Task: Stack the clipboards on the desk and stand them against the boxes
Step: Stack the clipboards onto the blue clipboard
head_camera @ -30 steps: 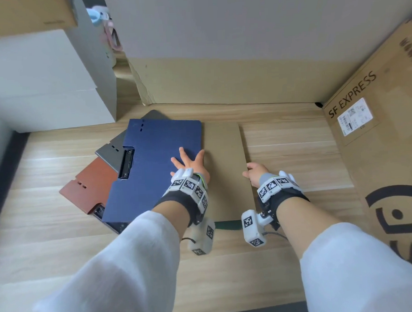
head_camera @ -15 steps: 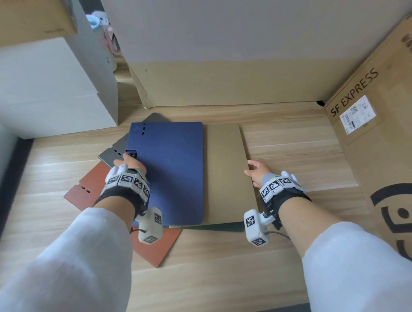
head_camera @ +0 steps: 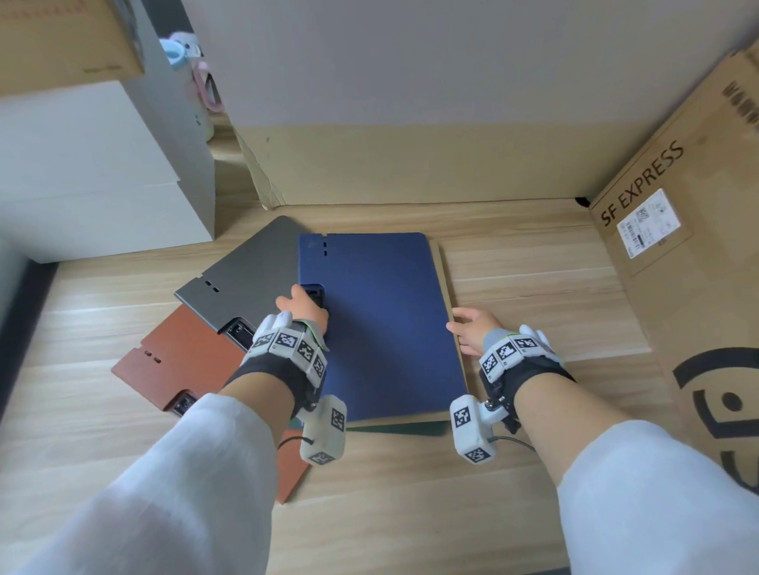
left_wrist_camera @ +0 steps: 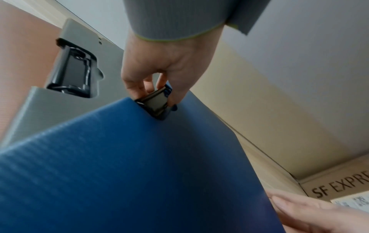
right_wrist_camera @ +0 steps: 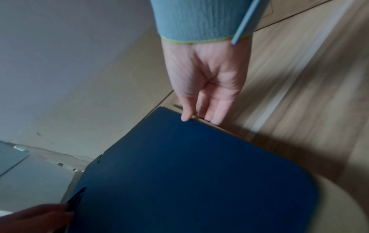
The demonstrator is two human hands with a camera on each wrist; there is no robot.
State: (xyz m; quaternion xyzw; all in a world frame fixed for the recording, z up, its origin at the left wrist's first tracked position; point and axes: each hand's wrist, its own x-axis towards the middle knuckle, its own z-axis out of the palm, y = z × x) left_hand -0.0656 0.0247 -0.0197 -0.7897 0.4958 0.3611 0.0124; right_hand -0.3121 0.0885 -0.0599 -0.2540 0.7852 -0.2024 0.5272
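A blue clipboard [head_camera: 379, 322] lies on top of a tan clipboard [head_camera: 451, 301], whose right edge shows, and a dark green one [head_camera: 398, 430] peeks out at the near end. My left hand [head_camera: 308, 297] pinches the black clip [left_wrist_camera: 157, 100] at the blue clipboard's [left_wrist_camera: 139, 157] left edge. My right hand [head_camera: 457, 331] rests with straight fingers [right_wrist_camera: 215, 116] against the stack's right edge, its thumb on the blue clipboard [right_wrist_camera: 189, 173]. A grey clipboard [head_camera: 254, 272] lies skewed to the left over a brown clipboard [head_camera: 184, 363].
An SF EXPRESS cardboard box [head_camera: 698, 270] stands at the right of the wooden desk [head_camera: 544, 278]. A large box [head_camera: 406, 167] closes the back, and white boxes [head_camera: 77, 171] stand at the left. The grey clipboard's clip [left_wrist_camera: 73, 72] faces up.
The blue clipboard has slid right and now covers nearly all of the tan one. My left hand moved from its right side to its clip. The right hand stayed at the edge.
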